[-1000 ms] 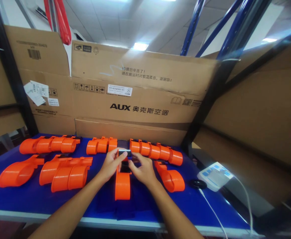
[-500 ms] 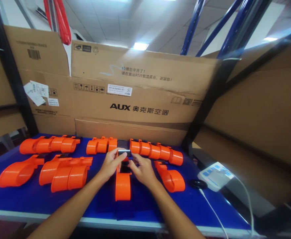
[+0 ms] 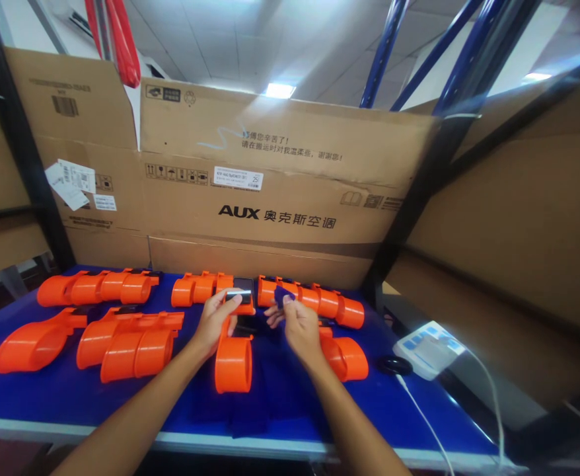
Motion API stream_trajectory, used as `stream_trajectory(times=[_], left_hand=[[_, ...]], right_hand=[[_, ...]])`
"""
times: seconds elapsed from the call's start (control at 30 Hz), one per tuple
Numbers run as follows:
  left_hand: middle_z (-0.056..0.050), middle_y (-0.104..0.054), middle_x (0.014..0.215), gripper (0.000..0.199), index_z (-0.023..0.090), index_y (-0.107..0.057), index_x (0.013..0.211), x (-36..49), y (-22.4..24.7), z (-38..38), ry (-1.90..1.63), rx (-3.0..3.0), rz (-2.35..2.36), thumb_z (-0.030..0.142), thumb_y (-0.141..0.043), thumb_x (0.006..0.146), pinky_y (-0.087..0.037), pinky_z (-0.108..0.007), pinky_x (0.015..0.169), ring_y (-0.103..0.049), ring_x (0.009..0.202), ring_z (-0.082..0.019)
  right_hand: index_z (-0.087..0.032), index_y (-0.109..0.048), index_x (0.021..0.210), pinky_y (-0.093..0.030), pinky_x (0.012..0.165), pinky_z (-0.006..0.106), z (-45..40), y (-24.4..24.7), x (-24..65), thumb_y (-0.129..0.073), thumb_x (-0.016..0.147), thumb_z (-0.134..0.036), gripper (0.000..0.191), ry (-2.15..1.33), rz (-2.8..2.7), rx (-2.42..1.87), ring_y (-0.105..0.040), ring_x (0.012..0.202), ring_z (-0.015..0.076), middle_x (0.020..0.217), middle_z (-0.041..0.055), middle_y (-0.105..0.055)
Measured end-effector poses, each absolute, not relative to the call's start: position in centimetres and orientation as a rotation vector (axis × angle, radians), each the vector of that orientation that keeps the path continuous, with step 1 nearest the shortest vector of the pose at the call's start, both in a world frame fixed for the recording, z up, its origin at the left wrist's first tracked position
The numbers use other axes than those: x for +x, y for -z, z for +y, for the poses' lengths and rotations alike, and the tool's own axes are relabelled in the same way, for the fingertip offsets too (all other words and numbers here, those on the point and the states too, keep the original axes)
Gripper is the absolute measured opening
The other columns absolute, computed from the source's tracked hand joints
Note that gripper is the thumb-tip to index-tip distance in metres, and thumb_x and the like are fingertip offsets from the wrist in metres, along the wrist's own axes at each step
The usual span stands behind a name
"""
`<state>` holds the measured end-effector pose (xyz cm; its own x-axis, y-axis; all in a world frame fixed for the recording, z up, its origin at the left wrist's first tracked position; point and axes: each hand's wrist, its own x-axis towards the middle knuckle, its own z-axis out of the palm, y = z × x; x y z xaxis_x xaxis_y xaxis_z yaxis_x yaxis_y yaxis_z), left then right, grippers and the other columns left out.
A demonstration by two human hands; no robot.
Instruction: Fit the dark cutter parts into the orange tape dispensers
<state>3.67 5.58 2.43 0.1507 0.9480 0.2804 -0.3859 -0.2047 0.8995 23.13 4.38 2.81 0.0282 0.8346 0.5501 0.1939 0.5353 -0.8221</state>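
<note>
My left hand is closed around the top of an orange ring-shaped plastic part, its thumb on a black block with a white-striped edge. The part's wide loop hangs below my fingers above the table. To the right, apart from it, my right hand pinches a small dark-blue cloth-like piece between thumb and forefinger, the other fingers spread. Behind my left hand a flat dark rectangular thing is partly hidden.
Similar orange parts stand in rows at the back left, back middle and back right, with more at the front left. A white device, black puck and cables are on the right. Cardboard walls the blue table.
My right hand has moved up and right, away from the orange part, with the dark-blue piece now showing in its fingers. My left hand and the part have shifted slightly left.
</note>
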Motion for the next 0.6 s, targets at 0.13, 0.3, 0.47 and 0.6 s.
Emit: stream_trajectory(times=[0.13,0.3,0.47,0.6], left_hand=[[0.001,-0.066,0.063,0.052,0.016,-0.066,0.105,3.5,-2.3,6.0,-1.405,1.136,0.687,0.056,-0.078,0.074,-0.03,-0.021,0.036,-0.041,0.032,-0.006],[0.001,-0.065,0.06,0.052,0.016,-0.065,0.103,3.5,-2.0,6.1,-1.401,1.124,0.686,0.057,-0.078,0.073,-0.032,-0.022,0.037,-0.042,0.032,-0.007],[0.003,-0.061,0.054,0.047,0.016,-0.065,0.101,3.6,-1.9,6.2,-1.411,1.136,0.683,0.054,-0.078,0.075,-0.032,-0.022,0.038,-0.041,0.032,-0.007],[0.0,-0.065,0.059,0.046,0.016,-0.066,0.101,3.7,-2.0,6.1,-1.404,1.139,0.688,0.053,-0.077,0.076,-0.032,-0.022,0.038,-0.042,0.032,-0.007]], right_hand=[[-0.016,-0.068,0.084,-0.05,0.046,0.025,6.0,-2.8,24.7,-0.056,0.094,-0.05,0.038,-0.569,-1.386,-1.035,-0.062,0.049,0.0159,0.065,0.0043,-0.069],[-0.017,-0.071,0.08,-0.047,0.054,0.024,6.9,-1.7,25.5,-0.057,0.085,-0.03,0.019,-0.396,-1.675,-1.281,-0.063,0.06,0.0175,0.068,0.0024,-0.07],[-0.02,-0.074,0.095,-0.044,0.061,0.024,6.2,-1.2,25.0,-0.062,0.081,-0.024,0.018,-0.286,-1.872,-1.511,-0.065,0.066,0.0175,0.075,0.0011,-0.072],[-0.022,-0.073,0.103,-0.046,0.066,0.026,6.1,-1.4,24.9,-0.064,0.085,-0.027,0.02,-0.233,-1.888,-1.555,-0.068,0.073,0.0196,0.082,0.0023,-0.074]])
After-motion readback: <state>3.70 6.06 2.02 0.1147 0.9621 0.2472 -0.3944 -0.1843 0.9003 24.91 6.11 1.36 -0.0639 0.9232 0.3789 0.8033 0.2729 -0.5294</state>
